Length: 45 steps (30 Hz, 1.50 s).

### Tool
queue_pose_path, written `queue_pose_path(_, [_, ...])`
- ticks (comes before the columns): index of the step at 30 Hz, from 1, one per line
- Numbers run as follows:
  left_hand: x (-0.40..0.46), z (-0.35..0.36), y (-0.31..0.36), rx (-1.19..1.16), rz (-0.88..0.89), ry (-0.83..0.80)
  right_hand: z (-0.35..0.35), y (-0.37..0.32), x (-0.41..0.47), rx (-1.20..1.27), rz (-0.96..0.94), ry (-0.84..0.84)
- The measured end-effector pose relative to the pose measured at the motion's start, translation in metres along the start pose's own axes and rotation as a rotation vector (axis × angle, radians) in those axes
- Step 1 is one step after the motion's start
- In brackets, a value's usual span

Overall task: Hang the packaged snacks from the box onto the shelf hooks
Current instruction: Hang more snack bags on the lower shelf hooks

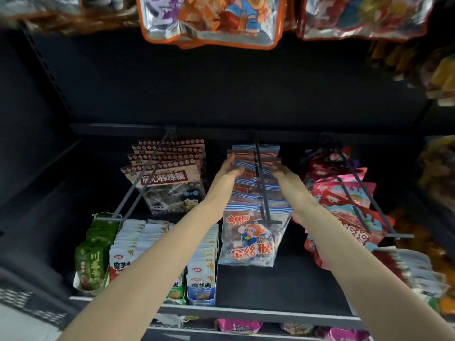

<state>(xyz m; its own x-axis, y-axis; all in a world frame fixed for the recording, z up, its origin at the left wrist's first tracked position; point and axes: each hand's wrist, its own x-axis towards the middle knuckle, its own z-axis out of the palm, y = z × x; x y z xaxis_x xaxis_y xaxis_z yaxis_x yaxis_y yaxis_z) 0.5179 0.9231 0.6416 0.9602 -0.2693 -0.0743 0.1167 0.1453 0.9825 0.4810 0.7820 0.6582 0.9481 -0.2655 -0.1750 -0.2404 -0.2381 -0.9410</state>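
A person is reaching both arms into a dark shop shelf. The left hand (227, 172) and right hand (286, 174) are each pressing a side of a row of blue-striped snack packets (248, 238) hanging on the middle hook (262, 183), fingers lying fairly straight along the packets, not clamping. To do this well, the packets should probably slide back evenly, holes staying threaded. Lollipop bags (170, 183) are hanging just left, pink packets (344, 205) just right, crowding both wrists. Boxed sachets (128, 244) are sitting below. No box is visible.
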Motion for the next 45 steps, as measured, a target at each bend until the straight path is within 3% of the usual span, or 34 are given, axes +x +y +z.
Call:
queue_pose_path(5, [0.008,0.000,-0.002,-0.088,-0.034,0.039,0.002,-0.001,0.010,0.008,-0.010,0.043])
queue_pose_path(12, [0.014,0.007,0.003,-0.018,-0.023,0.129,0.011,-0.008,0.020,0.065,-0.051,0.079])
queue_pose_path(15, [0.007,0.004,0.002,0.237,0.154,0.184,0.009,-0.006,0.018,-0.030,-0.114,0.128])
queue_pose_path(18, [-0.004,-0.004,0.003,0.509,0.369,0.104,0.004,-0.002,0.009,-0.094,-0.200,0.182])
queue_pose_path(21, [-0.011,-0.007,0.008,0.697,0.377,-0.020,0.000,0.001,0.004,-0.126,-0.236,0.160])
queue_pose_path(26, [-0.011,0.003,0.018,0.966,0.382,0.056,-0.004,0.004,-0.009,-0.205,-0.282,0.128])
queue_pose_path(30, [-0.009,0.013,0.022,0.993,0.352,0.160,-0.007,0.004,-0.017,-0.287,-0.265,0.179])
queue_pose_path(39, [-0.005,0.023,0.026,1.043,0.307,0.238,-0.004,0.006,-0.023,-0.374,-0.244,0.088])
queue_pose_path(42, [-0.019,0.020,0.024,0.946,0.329,0.323,-0.004,0.007,-0.026,-0.350,-0.242,0.132])
queue_pose_path(45, [-0.037,0.014,0.014,0.816,0.224,0.358,-0.009,0.008,-0.032,-0.392,-0.206,0.156])
